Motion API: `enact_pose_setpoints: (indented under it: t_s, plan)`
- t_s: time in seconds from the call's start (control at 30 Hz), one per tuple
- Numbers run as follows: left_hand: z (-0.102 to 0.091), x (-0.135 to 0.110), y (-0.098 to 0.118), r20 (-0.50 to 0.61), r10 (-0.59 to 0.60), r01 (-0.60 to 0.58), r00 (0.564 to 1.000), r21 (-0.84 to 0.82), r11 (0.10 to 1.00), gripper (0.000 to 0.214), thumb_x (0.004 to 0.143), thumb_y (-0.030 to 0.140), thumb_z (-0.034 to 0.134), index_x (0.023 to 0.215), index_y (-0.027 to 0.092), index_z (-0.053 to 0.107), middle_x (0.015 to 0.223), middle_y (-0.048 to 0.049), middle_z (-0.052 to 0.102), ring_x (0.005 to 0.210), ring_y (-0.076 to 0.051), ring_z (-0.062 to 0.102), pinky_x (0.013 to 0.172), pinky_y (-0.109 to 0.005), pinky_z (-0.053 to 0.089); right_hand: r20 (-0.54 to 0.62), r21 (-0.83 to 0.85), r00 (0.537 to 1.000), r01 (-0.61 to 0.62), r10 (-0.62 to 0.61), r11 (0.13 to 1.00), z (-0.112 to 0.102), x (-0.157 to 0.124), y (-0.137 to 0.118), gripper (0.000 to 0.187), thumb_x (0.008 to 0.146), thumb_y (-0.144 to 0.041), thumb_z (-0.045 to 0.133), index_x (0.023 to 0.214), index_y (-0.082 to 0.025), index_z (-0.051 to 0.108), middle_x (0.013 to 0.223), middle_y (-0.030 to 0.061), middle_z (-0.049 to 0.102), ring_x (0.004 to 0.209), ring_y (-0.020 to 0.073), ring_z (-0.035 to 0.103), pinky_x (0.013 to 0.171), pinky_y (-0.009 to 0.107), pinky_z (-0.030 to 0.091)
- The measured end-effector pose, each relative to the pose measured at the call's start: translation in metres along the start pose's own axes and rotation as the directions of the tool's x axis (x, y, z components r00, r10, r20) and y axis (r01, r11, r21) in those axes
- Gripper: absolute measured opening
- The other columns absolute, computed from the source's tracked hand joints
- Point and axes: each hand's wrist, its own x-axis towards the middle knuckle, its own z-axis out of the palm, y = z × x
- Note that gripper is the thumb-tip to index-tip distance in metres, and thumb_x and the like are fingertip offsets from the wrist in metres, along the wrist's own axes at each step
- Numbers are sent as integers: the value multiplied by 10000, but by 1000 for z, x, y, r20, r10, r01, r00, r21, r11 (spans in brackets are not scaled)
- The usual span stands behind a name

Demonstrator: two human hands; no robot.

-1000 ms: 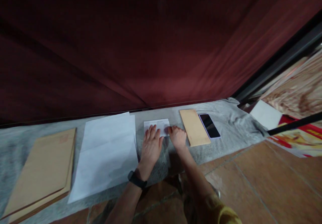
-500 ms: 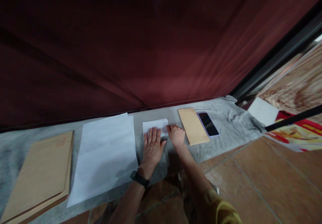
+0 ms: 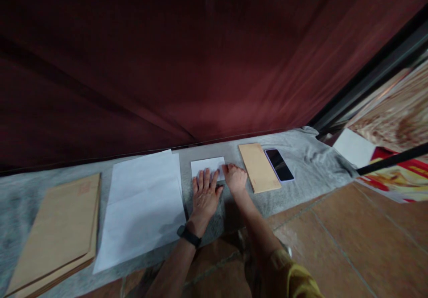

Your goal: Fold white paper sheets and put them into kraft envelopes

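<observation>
A small folded sheet of white paper (image 3: 207, 163) lies on the grey cloth in front of me. My left hand (image 3: 205, 195), with a dark band on its wrist, rests flat on it, fingers spread across the near part. At the paper's right edge my right hand (image 3: 235, 178) is curled closed, thumb side against that edge; its fingertips are hidden underneath. Just right of this hand lies a stack of narrow tan envelopes (image 3: 259, 167). Larger white sheets (image 3: 143, 204) are spread to the left of my left hand.
Big brown envelopes (image 3: 60, 231) are piled at the far left. A phone (image 3: 279, 165) with a purple edge lies right of the tan stack. The grey cloth (image 3: 314, 164) covers a narrow surface against a dark red curtain (image 3: 214, 75). Tiled floor (image 3: 321, 240) runs along the near side.
The folded paper looks flatter. My right hand has shifted slightly so its thumb side is at the paper's edge. My left hand stays spread on it. The view has turned a little.
</observation>
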Motion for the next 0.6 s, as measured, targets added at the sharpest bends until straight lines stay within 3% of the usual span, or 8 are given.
enact_pose_setpoints:
  t_s: [0.13,0.27,0.43,0.6]
  plan:
    - [3,-1,0,5,-9,9,1000,-5,1000,600,985,470,496,1554,312,389,1663,-83,296,1546,-356,216,1235,-615,175,-23,5,1000,-18,18,1000,0,-2,-2,371,1054,-419,457,973,-153,701,962,155,761,881,215,736,769,279,477]
    - [3,-1,2,11,-21,21,1000,8,1000,626,982,519,481,1561,305,376,1667,-95,283,1549,-356,204,1239,-620,143,-37,27,999,-33,34,999,-4,-5,-4,335,1056,-403,457,1027,-141,663,942,143,758,890,212,733,771,268,467]
    - [3,-2,3,25,-20,20,999,1,1000,650,989,527,450,1572,254,357,1663,-135,278,1548,-330,224,1240,-617,139,7,172,997,-78,78,982,-8,-7,-1,219,1017,-349,534,1036,-165,651,1005,107,749,935,198,722,754,244,460]
    - [2,-2,2,24,0,0,1000,-23,1000,640,979,505,482,1568,281,367,1658,-132,293,1539,-336,250,1235,-626,146,44,298,997,-74,64,952,-4,-5,6,171,964,-288,576,998,-154,677,1028,124,740,929,199,715,753,242,474]
